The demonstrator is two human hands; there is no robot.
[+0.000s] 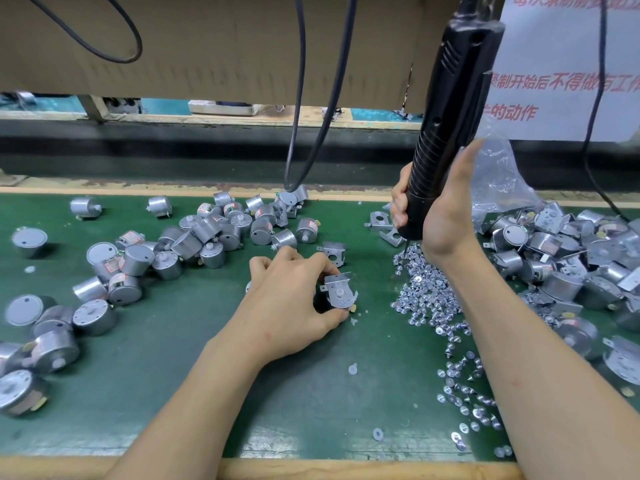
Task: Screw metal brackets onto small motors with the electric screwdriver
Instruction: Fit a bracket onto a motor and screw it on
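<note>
**Green mat station: loading a screw onto the bit**

Green mat (156, 382) covers the bench, with a wooden edge at the near side.

**Hands**
- Left hand (294, 299) rests on the mat. Thumb and fingertips pinch a bracket (334, 280) over a motor (340, 292). The fingers hide most of the motor body, and its shaft shows through the bracket's centre hole.
- Right hand (440, 216) is wrapped round the lower barrel of the screwdriver (450, 116), which is held near upright. The bit tip is down in the far end of the screws (426, 296), heaped just right of the held motor.

**Step in hand (judged):** picking up one screw on the bit.

**Procedure**
1. Raise the bit only when a single screw hangs straight on it. A tilted screw is likely to cross-thread.
2. Hold the pinch firm so the bracket cannot shift on the motor.
3. Bring the driver down square to the bracket face, with the thumb clear of the hole.
4. Let the tool seat the screw and do not lean on it.

**Surroundings**
- A spare bracket (334, 252) lies just beyond the left hand.
- Loose motors (207, 233) are scattered to the left.
- Bracketed units (554, 258) are piled at the right, beside a clear bag (498, 174).
- Black cables (301, 98) hang from above.
</note>
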